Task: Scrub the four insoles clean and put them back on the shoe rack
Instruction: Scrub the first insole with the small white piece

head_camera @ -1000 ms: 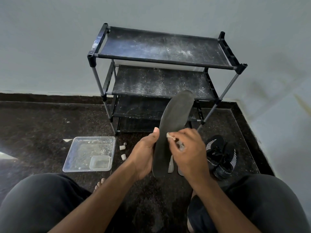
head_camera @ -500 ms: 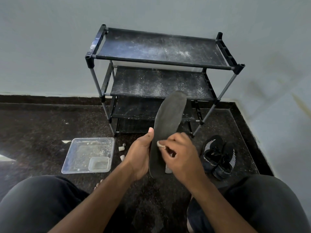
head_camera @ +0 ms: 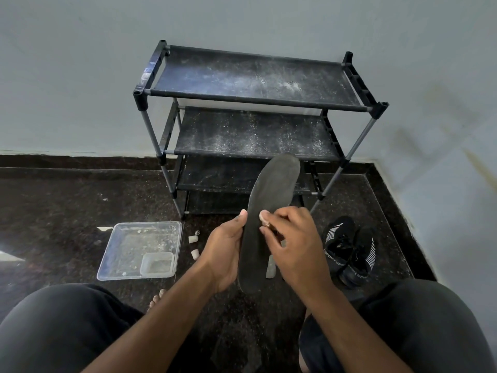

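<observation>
R hand (head_camera: 294, 246) w/ small pale scrubber (head_camera: 264, 219) sits further left & farther up the insole (head_camera: 265, 219) than 1 s ago; insole tilts slightly more upright.

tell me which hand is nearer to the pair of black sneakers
The right hand. It is at the insole, just left of the black sneakers on the floor. The left hand grips the insole's far edge, further left, nearer the clear tray.
</observation>
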Available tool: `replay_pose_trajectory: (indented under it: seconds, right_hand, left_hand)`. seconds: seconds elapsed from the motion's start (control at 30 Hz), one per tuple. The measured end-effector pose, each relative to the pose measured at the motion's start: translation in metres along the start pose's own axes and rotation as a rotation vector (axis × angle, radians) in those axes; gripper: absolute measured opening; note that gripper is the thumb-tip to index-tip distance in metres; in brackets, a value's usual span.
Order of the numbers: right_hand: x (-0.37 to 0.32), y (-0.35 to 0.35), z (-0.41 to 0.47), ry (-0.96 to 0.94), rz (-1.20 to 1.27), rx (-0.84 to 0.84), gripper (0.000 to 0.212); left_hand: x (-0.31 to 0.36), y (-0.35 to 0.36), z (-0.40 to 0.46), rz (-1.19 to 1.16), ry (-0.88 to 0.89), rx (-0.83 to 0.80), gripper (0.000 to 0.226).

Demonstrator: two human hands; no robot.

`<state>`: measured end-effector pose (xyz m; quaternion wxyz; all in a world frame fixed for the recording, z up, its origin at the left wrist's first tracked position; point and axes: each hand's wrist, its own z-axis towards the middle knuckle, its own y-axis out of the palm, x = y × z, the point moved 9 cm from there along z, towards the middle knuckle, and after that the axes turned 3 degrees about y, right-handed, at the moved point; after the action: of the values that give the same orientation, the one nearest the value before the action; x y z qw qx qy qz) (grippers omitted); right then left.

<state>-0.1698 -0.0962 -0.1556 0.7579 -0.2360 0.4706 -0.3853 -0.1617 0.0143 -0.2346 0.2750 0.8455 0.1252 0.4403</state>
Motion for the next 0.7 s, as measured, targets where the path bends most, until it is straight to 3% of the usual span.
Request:
replay_pose_trajectory:
  seconds: [0.13,0.27,0.4,0.5,0.7]
  right_hand:
    - [-0.011,0.011,-0.004,-0.054,0.008,-0.094,0.023]
    - [-0.001,0.003,0.001,-0.015,0.007,-0.020,0.015]
    - [-0.002,0.003,-0.004,0.003,-0.015,0.024,0.026]
    - [-0.007,0.003,-0.005,-0.051,-0.038,0.044,0.015]
    - [0.026,-0.024,0.009,0.139,-0.046,0.161,0.018]
  left_hand:
    - [0.000,-0.004,0.000,-0.009,-0.004,0.014,0.055]
    - [0.003,-0.002,-0.002,0.028,0.018,0.020,0.050]
    - [0.005,-0.001,-0.001,0.035,0.046,0.011,0.047]
    - [0.003,0.000,-0.001,0.058,0.061,0.002,0.046]
    - [-0.009,0.010,-0.002,0.094,-0.003,-0.095,0.045]
